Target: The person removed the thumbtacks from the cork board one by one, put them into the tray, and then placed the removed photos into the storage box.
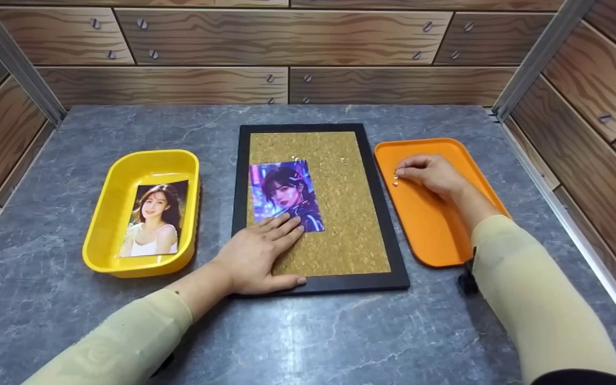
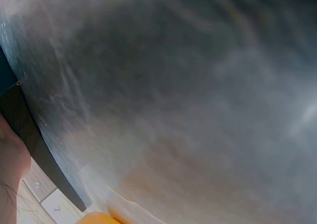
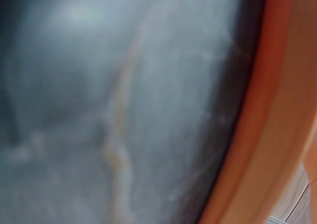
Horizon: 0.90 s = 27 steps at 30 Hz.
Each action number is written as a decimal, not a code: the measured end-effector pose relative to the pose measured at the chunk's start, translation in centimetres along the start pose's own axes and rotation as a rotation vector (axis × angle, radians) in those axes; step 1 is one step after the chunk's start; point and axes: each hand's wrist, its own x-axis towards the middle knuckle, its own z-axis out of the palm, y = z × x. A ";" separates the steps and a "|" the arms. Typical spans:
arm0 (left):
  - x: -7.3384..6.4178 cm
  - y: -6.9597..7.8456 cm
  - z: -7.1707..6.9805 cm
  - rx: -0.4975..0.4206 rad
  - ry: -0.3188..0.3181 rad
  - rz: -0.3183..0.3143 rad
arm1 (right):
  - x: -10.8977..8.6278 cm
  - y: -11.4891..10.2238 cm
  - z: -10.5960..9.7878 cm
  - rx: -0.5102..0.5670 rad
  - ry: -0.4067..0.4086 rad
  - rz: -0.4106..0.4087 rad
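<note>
My left hand (image 1: 254, 254) lies with its fingers straight on a cork board (image 1: 351, 224) with a black frame. Its fingertips press the lower part of a purple-and-blue portrait picture (image 1: 286, 184), and its thumb rests along the board's front edge. Over the orange tray (image 1: 431, 230), my right hand (image 1: 431, 174) pinches a tiny shiny pushpin (image 1: 395, 176) between thumb and forefinger. Just below those fingertips, another small pushpin (image 1: 395, 184) sits on the tray. A clear pushpin (image 1: 294, 158) shows at the picture's top edge, and more shiny bits (image 1: 343, 160) lie farther right on the cork.
To the left stands a yellow bin (image 1: 97, 235) holding a portrait photo (image 1: 155, 219) of a person in a white top. All of it rests on a grey marbled table (image 1: 318, 331). Wood-patterned panels (image 1: 286, 40) close off the back and sides.
</note>
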 end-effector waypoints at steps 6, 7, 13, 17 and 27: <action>-0.1 0.0 0.0 0.001 0.008 0.003 | -0.1 -0.3 0.1 0.019 -0.008 0.009; -0.1 0.0 0.0 0.002 0.008 0.004 | -0.2 -0.4 0.0 0.023 -0.012 0.014; 0.0 -0.1 0.0 0.005 0.008 0.010 | -0.6 -0.9 -0.2 0.065 -0.033 0.031; 0.1 -0.1 0.0 0.006 0.013 0.012 | -0.3 -0.5 -0.4 0.122 -0.024 0.044; 0.0 -0.1 0.0 0.002 0.005 0.007 | -1.1 -2.5 -0.4 0.174 0.000 0.072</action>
